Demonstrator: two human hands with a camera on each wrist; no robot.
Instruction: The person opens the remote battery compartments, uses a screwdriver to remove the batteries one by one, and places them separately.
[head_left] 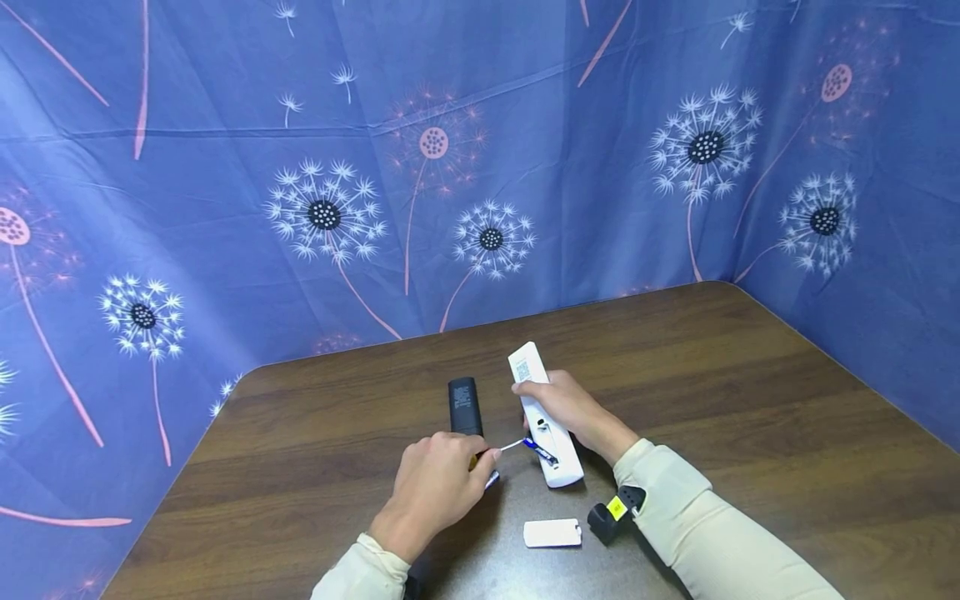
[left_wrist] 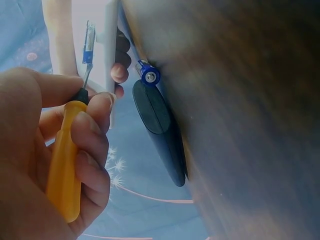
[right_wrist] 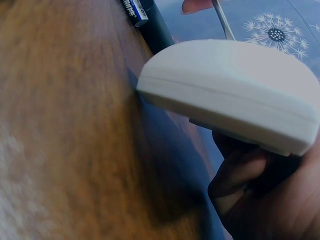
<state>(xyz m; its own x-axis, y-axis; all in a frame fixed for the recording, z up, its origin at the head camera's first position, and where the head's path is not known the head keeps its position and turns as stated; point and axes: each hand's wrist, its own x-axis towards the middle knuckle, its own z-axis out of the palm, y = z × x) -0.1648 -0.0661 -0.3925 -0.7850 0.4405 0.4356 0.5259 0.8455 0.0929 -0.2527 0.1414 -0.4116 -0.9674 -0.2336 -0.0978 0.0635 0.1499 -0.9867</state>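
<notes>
My left hand [head_left: 442,483] grips a screwdriver with a yellow handle [left_wrist: 65,160], its thin metal shaft [head_left: 512,446] pointing right. The screwdriver's tip meets the end of a blue battery [head_left: 540,452], which lies tilted at the bay in the back of a white remote control [head_left: 534,408]. My right hand [head_left: 585,408] holds this remote above the table, thumb across its back and fingers curled beneath it. In the right wrist view, the remote's rounded end [right_wrist: 225,90] hides the bay.
A black remote control [head_left: 465,404] lies left of the white one, with a loose blue battery [left_wrist: 150,75] at its near end. The white battery cover [head_left: 552,533] lies on the brown table [head_left: 712,383] near the right wrist's black camera [head_left: 602,522]. A blue patterned curtain [head_left: 585,208] hangs behind.
</notes>
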